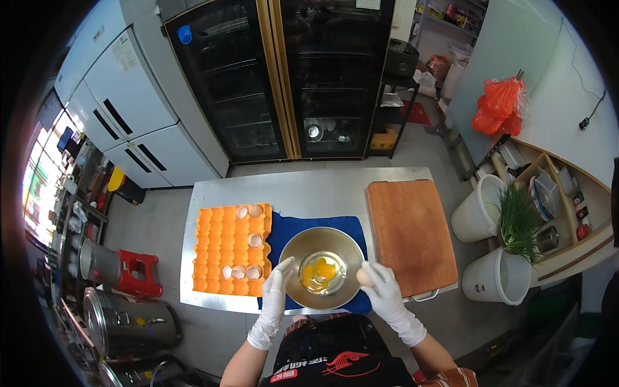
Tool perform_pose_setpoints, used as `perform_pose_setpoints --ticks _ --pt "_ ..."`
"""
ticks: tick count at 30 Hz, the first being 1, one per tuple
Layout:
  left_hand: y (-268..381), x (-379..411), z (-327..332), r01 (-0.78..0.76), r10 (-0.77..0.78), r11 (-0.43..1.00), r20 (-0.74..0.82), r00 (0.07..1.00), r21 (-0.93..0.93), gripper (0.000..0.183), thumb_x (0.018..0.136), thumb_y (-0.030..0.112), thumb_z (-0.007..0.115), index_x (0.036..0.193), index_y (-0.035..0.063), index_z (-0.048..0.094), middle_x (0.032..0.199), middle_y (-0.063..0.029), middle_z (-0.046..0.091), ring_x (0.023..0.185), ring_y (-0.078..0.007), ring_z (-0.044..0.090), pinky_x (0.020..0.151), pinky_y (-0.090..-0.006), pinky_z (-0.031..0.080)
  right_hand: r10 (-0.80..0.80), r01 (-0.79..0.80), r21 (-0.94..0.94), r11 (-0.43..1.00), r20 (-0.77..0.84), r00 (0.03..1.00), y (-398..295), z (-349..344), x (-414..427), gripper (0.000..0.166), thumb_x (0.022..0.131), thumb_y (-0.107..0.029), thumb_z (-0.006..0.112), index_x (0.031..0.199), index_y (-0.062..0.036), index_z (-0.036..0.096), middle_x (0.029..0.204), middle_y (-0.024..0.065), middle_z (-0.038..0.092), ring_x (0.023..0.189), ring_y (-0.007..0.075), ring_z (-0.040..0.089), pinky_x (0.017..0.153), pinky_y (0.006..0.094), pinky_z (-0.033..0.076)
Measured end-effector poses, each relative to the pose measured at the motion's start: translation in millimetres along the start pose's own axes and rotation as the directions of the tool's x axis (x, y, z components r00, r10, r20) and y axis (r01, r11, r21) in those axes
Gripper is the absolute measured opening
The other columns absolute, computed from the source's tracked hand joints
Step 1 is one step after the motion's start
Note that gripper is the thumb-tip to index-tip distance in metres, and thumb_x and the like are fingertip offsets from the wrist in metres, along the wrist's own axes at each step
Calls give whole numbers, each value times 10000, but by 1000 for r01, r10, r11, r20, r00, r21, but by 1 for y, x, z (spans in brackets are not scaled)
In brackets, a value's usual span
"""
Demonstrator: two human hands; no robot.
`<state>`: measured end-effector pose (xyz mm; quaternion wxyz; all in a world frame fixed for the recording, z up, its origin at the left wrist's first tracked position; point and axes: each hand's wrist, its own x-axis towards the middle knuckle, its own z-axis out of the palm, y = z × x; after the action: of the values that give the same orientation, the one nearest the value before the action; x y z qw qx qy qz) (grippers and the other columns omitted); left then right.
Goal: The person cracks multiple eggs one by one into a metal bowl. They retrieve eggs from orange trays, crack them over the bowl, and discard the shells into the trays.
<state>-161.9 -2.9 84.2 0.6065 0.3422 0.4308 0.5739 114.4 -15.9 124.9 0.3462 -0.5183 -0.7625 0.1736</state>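
Observation:
A metal mixing bowl [300, 244] stands on a blue cloth [348, 223], with several yolks and clear egg white [318, 275] inside. My right hand [387, 290], in a white glove, holds a whole-looking egg [364, 277] by the bowl's right rim. My left hand [276, 285], gloved too, is at the left rim with its fingers apart; no object shows in it. Left of the bowl, an orange egg tray [220, 242] carries several open eggshells [254, 272] in its right-hand columns, and a rounded shell or egg [255, 210] sits at its top right.
The steel table [309, 186] bears a wooden cutting board [411, 237] at the right. White buckets [483, 208] and green stalks [517, 217] stand beyond it. A red stool [140, 273] and steel pots [135, 319] are at the left. A dark glass-door cabinet [285, 96] rises behind the table.

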Motion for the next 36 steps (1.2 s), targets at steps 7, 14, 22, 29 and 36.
perform_pose_setpoints --ticks 7,14,22,29,36 --pt "40 2 38 -232 136 832 221 966 503 420 896 -29 616 1314 -8 577 1229 -120 636 1098 -200 627 979 -301 489 310 -598 784 167 534 787 -19 -10 43 443 1021 -147 563 1399 59 456 1220 127 587 989 171 599 824 279 507" --pt "53 14 43 -559 268 558 505 821 613 396 858 82 712 1241 11 639 1230 -187 651 1110 -339 657 938 -358 538 231 -680 732 36 656 718 -27 25 52 442 1039 -184 536 1395 68 462 1246 126 574 1023 159 586 796 270 505" --pt "51 20 31 -585 275 449 519 809 675 452 815 67 736 1249 -7 636 1174 -196 672 1013 -337 692 839 -343 579 270 -703 712 10 675 687 -28 52 52 402 1046 -191 526 1357 63 507 1168 120 612 921 147 614 746 268 524" --pt "42 33 29 -613 281 460 550 787 642 428 804 33 705 1226 -2 649 1181 -200 667 1032 -342 685 850 -345 577 380 -738 667 100 660 648 -34 57 60 371 1045 -216 535 1312 41 556 1043 79 656 726 88 606 658 216 523" --pt "27 28 32 -614 335 398 515 789 681 405 800 44 700 1203 24 666 1186 -175 652 1001 -337 688 839 -359 589 298 -728 639 249 664 685 -12 67 62 351 1058 -229 509 1302 13 580 983 42 661 692 60 568 637 187 488"
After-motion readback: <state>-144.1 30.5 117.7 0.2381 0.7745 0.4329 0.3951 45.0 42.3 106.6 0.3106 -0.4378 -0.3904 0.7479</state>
